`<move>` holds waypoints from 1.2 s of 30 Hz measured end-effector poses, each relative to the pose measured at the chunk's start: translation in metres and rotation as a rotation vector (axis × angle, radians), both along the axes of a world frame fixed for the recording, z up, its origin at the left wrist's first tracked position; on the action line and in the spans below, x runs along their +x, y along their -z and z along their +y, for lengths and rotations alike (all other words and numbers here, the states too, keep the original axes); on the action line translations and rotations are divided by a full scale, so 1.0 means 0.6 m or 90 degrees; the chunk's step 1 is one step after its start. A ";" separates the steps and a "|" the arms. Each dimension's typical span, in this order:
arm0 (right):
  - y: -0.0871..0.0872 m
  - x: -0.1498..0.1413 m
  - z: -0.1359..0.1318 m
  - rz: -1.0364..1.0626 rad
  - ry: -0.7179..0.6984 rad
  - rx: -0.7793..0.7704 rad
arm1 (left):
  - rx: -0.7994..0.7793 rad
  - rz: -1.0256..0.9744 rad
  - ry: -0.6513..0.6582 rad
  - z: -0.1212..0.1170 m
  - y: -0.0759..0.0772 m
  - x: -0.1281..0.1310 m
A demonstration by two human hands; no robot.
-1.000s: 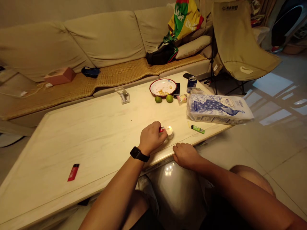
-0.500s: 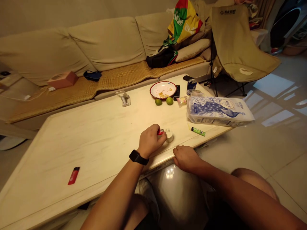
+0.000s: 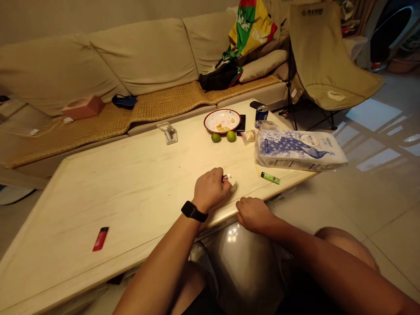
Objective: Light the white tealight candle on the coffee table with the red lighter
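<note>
Small lighter (image 3: 224,178): red body, shiny metal end, mostly hidden by the fingers. It's in the left hand (image 3: 211,190), right beside a short, round white candle (image 3: 233,183) near the front edge of the pale worktop (image 3: 141,183). Candle is partly covered by the hand; can't tell if it's lit.

Hands: left is closed around the lighter, knuckles up, thumb side toward the candle, forearm slanting up from the bottom, black watch (image 3: 194,211) on wrist. Right hand (image 3: 253,213) is at the worktop edge, fingers curled, back up, forearm coming from lower right; can't tell if it grips anything.
</note>
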State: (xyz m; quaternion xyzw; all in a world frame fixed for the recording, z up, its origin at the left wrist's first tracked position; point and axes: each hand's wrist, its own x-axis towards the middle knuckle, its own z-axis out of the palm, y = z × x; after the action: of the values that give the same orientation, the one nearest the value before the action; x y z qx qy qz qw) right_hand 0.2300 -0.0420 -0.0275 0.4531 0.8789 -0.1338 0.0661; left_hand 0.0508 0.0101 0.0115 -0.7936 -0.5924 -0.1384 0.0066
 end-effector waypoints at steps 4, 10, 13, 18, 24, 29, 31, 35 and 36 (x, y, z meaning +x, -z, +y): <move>0.004 0.000 -0.001 0.005 0.000 0.012 | -0.016 0.016 0.000 0.000 -0.003 0.003; 0.005 0.002 0.000 0.007 -0.005 0.015 | -0.017 0.019 -0.010 -0.001 -0.005 0.002; 0.005 0.003 0.001 0.012 -0.003 0.017 | -0.002 -0.002 -0.018 -0.001 -0.002 -0.001; 0.002 0.002 0.001 0.007 -0.004 0.007 | 0.033 -0.087 -0.034 -0.008 0.002 -0.020; 0.002 0.002 0.001 0.007 -0.001 0.003 | 0.068 -0.139 -0.065 -0.020 0.002 -0.054; 0.003 0.004 0.001 -0.006 -0.002 0.005 | 0.066 -0.159 -0.087 -0.026 0.000 -0.074; 0.003 0.004 0.000 -0.018 -0.004 0.003 | 0.058 -0.164 -0.094 -0.027 -0.002 -0.077; -0.003 0.003 -0.002 -0.039 -0.008 0.009 | 0.050 -0.166 -0.094 -0.028 -0.004 -0.077; -0.005 0.002 -0.003 -0.042 -0.006 0.011 | 0.049 -0.166 -0.093 -0.028 -0.005 -0.077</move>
State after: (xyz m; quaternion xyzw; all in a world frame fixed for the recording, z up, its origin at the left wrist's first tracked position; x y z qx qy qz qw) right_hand 0.2313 -0.0439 -0.0246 0.4535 0.8796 -0.1107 0.0921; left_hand 0.0047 -0.0066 0.0143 -0.7228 -0.6386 -0.2623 -0.0299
